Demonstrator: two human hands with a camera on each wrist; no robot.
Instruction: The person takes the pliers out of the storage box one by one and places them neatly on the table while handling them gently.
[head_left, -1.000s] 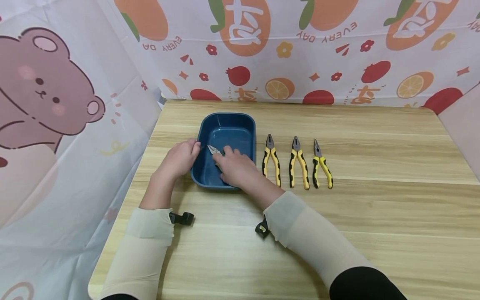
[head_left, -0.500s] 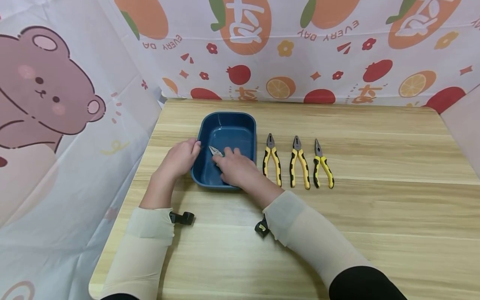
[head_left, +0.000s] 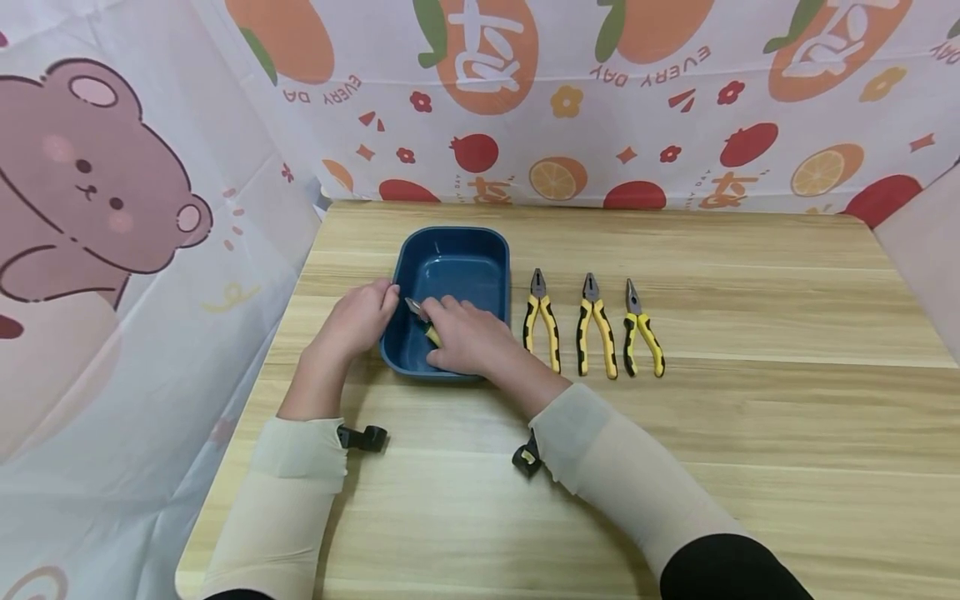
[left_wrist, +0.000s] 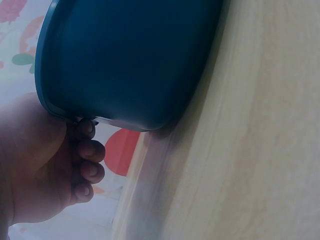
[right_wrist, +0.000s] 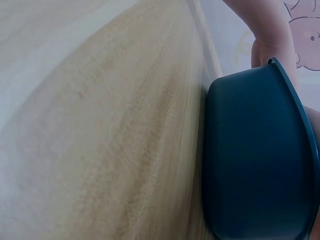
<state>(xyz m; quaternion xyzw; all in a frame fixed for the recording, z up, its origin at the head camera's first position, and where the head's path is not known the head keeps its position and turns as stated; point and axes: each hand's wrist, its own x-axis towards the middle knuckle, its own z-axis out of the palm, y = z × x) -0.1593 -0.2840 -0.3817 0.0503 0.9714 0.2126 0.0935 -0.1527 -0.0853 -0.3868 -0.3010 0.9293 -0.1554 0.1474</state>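
A dark blue rectangular bin (head_left: 471,273) stands on the left part of the table. My left hand (head_left: 358,318) grips its left rim; in the left wrist view the fingers (left_wrist: 90,150) curl below the rim. Inside the bin my right hand (head_left: 467,333) holds a pair of pliers (head_left: 432,335). Their metal tip points to the upper left, and a bit of yellow-green handle shows by the fingers; the rest lies hidden beneath the hand. In the right wrist view the bin's outer wall (right_wrist: 260,150) hides most of this hand.
Right of the bin, two combination pliers (head_left: 542,321) (head_left: 596,325) and one long-nose pliers (head_left: 642,329) lie in a row, yellow and black handles toward me. The wooden table (head_left: 750,433) ends at a printed cloth (head_left: 660,108) behind and at the left.
My right hand has shifted slightly left in the bin. The pliers' tip has moved left with it, and part of their handle now shows. My left hand stays on the rim.
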